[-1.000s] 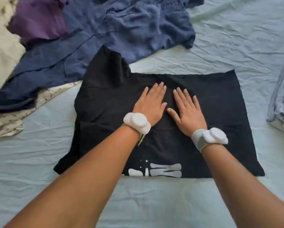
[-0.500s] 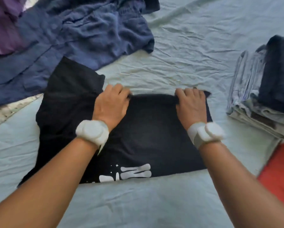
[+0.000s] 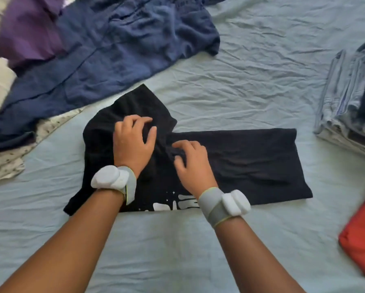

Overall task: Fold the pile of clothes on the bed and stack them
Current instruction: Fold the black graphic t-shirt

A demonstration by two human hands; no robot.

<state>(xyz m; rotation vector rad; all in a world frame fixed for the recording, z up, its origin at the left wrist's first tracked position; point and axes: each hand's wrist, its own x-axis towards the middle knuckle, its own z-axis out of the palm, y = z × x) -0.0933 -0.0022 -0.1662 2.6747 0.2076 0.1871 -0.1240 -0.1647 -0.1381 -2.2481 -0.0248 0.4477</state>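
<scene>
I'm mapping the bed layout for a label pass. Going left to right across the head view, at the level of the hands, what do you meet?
Speckled white garment → left hand → right hand → folded half of the black T-shirt → stack of folded clothes.

Two hands, left hand (image 3: 133, 142) and right hand (image 3: 192, 163), each with one wristband. One black shirt (image 3: 240, 161) beneath them. One folded stack (image 3: 346, 111) right of the right hand. One navy garment (image 3: 124, 60), one purple (image 3: 29, 37) beyond the left hand.
</scene>
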